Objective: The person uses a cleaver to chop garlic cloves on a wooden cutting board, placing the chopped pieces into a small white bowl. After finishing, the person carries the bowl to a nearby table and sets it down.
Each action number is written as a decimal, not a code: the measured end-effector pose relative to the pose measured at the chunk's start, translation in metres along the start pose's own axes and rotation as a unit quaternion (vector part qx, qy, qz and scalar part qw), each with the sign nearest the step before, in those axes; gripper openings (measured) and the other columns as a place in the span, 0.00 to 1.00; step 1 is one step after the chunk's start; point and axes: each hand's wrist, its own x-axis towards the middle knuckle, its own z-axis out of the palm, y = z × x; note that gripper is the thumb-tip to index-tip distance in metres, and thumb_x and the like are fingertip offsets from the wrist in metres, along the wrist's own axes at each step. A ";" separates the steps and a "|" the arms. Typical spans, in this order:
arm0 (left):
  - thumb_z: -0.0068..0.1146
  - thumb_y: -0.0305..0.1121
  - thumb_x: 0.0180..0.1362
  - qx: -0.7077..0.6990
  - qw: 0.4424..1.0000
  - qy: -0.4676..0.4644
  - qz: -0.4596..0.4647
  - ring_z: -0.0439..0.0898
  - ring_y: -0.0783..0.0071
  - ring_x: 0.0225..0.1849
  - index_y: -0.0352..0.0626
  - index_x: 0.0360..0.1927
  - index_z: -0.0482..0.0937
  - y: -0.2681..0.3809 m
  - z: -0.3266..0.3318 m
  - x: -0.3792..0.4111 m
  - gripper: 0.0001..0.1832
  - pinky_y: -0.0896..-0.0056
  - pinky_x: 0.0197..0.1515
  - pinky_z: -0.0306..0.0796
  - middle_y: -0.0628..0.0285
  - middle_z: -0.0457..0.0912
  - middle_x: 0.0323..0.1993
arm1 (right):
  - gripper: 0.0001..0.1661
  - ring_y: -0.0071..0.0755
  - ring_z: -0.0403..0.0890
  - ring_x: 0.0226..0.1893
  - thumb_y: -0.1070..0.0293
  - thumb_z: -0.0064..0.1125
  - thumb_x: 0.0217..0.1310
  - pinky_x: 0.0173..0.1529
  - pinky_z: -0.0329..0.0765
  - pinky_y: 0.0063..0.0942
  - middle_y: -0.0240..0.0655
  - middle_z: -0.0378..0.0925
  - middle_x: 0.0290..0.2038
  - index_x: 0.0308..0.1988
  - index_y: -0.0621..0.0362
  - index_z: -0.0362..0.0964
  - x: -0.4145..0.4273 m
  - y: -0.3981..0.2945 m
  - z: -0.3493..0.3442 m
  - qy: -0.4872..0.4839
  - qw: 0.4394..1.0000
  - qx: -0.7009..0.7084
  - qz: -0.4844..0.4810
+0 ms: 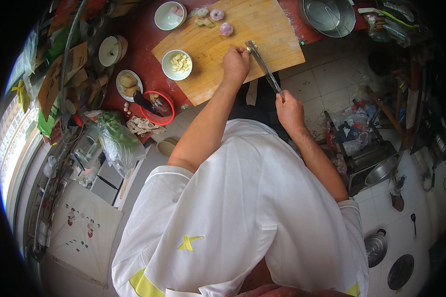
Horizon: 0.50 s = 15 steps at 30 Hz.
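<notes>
My right hand [290,110] grips the handle of a kitchen knife [264,68], seen nearly spine-on over the wooden cutting board [208,89]. Against the far end of the blade, the bent fingertips of my left hand [236,63] hold a small peeled garlic clove [248,49], mostly hidden by the fingers. Just past the blade lie a few pale garlic bits [255,44]. A white bowl [167,73] of garlic slices [180,63] stands on the board, left of my left hand. Farther back are garlic bulbs [226,29] and a piece of ginger [204,23].
On the red tabletop [137,41] are a second white bowl [164,24], a plate of peeled potatoes [119,89], a red-rimmed basin [157,121] and a metal pot [319,18]. A bag of greens [117,137] sits at the left. The board's corner overhangs the tiled floor [330,81].
</notes>
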 end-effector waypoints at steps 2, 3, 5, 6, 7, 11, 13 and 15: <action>0.66 0.36 0.60 0.013 1.000 0.004 0.007 0.88 0.55 0.37 0.37 0.36 0.84 -0.002 0.000 0.002 0.11 0.57 0.44 0.79 0.50 0.88 0.32 | 0.10 0.62 0.84 0.34 0.62 0.58 0.71 0.38 0.79 0.53 0.51 0.83 0.30 0.40 0.57 0.78 0.000 0.000 0.002 0.003 1.000 0.000 0.002; 0.66 0.37 0.60 0.011 1.000 0.000 0.000 0.88 0.55 0.37 0.37 0.36 0.84 -0.001 0.000 0.003 0.12 0.57 0.44 0.79 0.49 0.88 0.32 | 0.10 0.63 0.84 0.34 0.62 0.58 0.71 0.38 0.79 0.53 0.51 0.83 0.29 0.39 0.57 0.78 0.001 0.000 0.003 0.004 1.000 0.000 0.003; 0.66 0.38 0.60 0.005 1.000 -0.008 -0.013 0.87 0.54 0.38 0.37 0.36 0.84 0.001 -0.001 0.004 0.12 0.56 0.45 0.79 0.49 0.88 0.32 | 0.10 0.63 0.84 0.34 0.62 0.58 0.71 0.37 0.79 0.53 0.51 0.82 0.29 0.39 0.57 0.78 0.001 0.000 0.004 0.005 1.000 0.002 0.002; 0.67 0.38 0.60 0.014 1.000 -0.008 -0.015 0.87 0.53 0.38 0.38 0.35 0.84 0.001 0.000 0.005 0.12 0.56 0.45 0.79 0.49 0.88 0.32 | 0.10 0.63 0.84 0.34 0.62 0.58 0.71 0.37 0.79 0.53 0.51 0.82 0.28 0.38 0.57 0.78 0.001 0.000 0.004 0.006 1.000 0.002 0.002; 0.67 0.39 0.60 0.023 1.000 -0.007 -0.017 0.87 0.53 0.38 0.38 0.35 0.84 0.002 0.000 0.006 0.13 0.56 0.45 0.79 0.49 0.88 0.32 | 0.10 0.63 0.84 0.33 0.62 0.58 0.71 0.37 0.79 0.53 0.51 0.82 0.28 0.38 0.57 0.77 0.001 0.001 0.005 0.010 1.000 0.003 -0.001; 0.67 0.40 0.59 0.030 0.999 -0.015 -0.041 0.87 0.52 0.39 0.39 0.36 0.84 0.005 0.001 0.006 0.13 0.55 0.46 0.78 0.49 0.88 0.33 | 0.10 0.64 0.83 0.33 0.62 0.58 0.71 0.37 0.78 0.54 0.51 0.82 0.28 0.38 0.57 0.77 0.000 0.003 0.007 0.024 1.000 0.015 -0.004; 0.65 0.35 0.60 0.022 0.999 -0.015 -0.036 0.86 0.49 0.39 0.38 0.36 0.82 0.014 -0.001 0.003 0.10 0.53 0.46 0.78 0.47 0.87 0.33 | 0.10 0.64 0.83 0.33 0.62 0.58 0.71 0.37 0.78 0.54 0.51 0.81 0.28 0.38 0.57 0.77 -0.001 0.002 0.006 0.023 1.000 0.019 0.002; 0.64 0.33 0.60 0.022 0.999 -0.012 -0.028 0.86 0.47 0.39 0.37 0.36 0.81 0.016 -0.001 0.002 0.09 0.51 0.46 0.78 0.46 0.86 0.33 | 0.10 0.64 0.83 0.33 0.62 0.58 0.71 0.37 0.78 0.54 0.51 0.81 0.28 0.38 0.57 0.77 -0.003 0.001 0.003 0.015 1.000 0.019 0.013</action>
